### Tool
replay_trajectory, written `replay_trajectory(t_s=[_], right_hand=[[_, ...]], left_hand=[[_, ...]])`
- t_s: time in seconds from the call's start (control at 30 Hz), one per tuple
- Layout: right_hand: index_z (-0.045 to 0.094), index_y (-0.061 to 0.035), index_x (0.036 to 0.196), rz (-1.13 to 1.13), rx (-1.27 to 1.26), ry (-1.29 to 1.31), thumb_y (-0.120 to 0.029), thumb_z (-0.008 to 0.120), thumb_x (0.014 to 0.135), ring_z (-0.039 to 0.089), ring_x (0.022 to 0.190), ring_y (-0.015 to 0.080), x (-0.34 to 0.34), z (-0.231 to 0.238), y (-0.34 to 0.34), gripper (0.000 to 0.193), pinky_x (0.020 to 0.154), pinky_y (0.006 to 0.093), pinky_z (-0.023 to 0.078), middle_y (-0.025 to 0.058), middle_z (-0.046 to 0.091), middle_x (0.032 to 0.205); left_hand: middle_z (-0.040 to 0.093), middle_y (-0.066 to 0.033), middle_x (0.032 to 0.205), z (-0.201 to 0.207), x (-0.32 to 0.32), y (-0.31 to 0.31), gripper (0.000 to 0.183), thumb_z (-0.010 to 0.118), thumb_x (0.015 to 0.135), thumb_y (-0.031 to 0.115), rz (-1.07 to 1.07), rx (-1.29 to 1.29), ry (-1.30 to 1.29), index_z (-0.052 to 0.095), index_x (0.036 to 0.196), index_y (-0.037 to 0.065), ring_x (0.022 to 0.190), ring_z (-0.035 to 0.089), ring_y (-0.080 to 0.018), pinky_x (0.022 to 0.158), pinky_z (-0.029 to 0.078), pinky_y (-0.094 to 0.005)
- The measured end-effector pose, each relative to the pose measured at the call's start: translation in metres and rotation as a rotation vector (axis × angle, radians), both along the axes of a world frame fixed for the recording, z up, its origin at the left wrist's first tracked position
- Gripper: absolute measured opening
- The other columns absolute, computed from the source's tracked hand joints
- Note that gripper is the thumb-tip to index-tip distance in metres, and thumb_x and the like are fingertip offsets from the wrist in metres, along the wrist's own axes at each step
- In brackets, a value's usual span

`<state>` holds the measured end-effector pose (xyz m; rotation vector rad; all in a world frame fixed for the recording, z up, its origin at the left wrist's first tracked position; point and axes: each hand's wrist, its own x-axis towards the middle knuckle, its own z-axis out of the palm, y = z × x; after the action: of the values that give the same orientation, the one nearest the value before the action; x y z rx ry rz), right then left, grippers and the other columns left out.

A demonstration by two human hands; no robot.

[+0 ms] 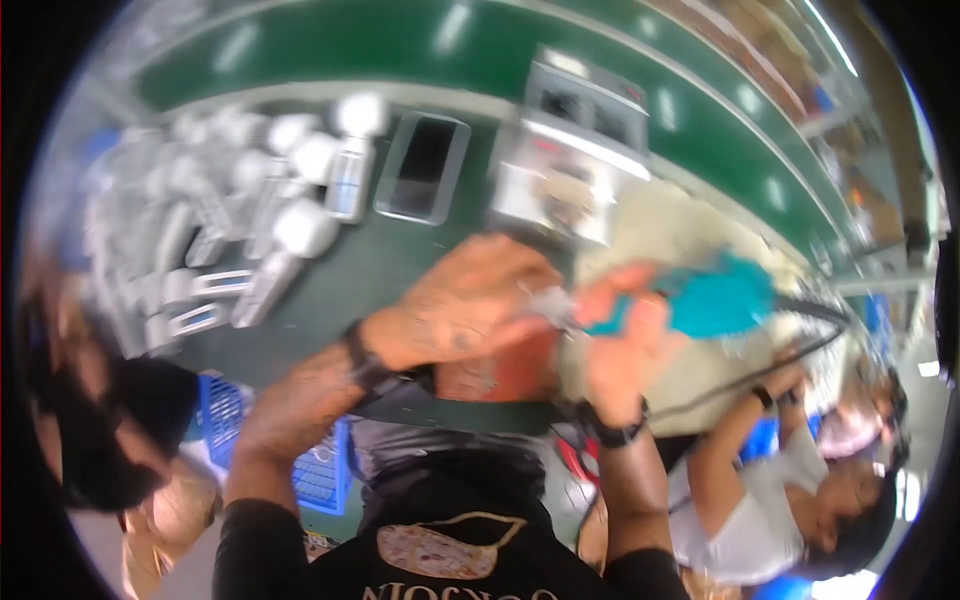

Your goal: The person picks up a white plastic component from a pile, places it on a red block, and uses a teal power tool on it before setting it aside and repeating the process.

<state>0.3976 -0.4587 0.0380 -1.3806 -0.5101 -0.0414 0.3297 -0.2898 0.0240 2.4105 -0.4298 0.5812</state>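
My right hand [635,330] is wrapped round a teal power tool [725,297] with a black cord; blur hides its exact kind. The tool's narrow end points left, toward my left hand [480,305]. Closed in a pinch, my left hand holds a small whitish piece [550,305] right at the tool's tip. Whether tip and piece touch is too blurred to tell. Below my left hand lies a reddish-brown block [500,370] at the table's near edge.
White round-headed handheld devices [300,230] crowd the dark green table's left side. A phone-like slab [425,165] lies behind my left hand, beside a white-and-grey box [570,150]. The cord [750,375] trails right. Co-workers [760,490] sit on both sides; a blue crate [325,470] stands below.
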Motion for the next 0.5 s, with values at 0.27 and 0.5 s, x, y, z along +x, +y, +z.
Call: replay_trajectory(t_s=[0.27,0.5], right_hand=[[0.052,-0.0048,0.101,-0.311,0.561,-0.048,-0.048,0.041,0.103,0.038,0.064,0.0134,0.032,0.076,-0.028,0.044,0.063,0.0271,0.035,0.0011,0.038,0.069],[0.054,0.0057,0.104,-0.487,0.235,-0.077,-0.025,0.045,0.103,0.043,0.061,0.0138,0.065,0.035,-0.038,0.032,0.058,0.028,0.037,0.004,0.046,0.069]], left_hand=[[0.063,-0.0143,0.109,0.021,-0.057,-0.021,0.044,0.075,0.08,0.024,-0.041,0.168,0.01,0.059,0.117,0.007,0.106,0.063,-0.0273,0.087,0.053,-0.0372],[0.06,-0.0207,0.123,0.048,-0.117,0.069,0.046,0.058,0.091,0.008,0.666,-0.587,-0.012,0.05,0.135,0.0,0.121,0.055,-0.0351,0.104,0.043,-0.0391]])
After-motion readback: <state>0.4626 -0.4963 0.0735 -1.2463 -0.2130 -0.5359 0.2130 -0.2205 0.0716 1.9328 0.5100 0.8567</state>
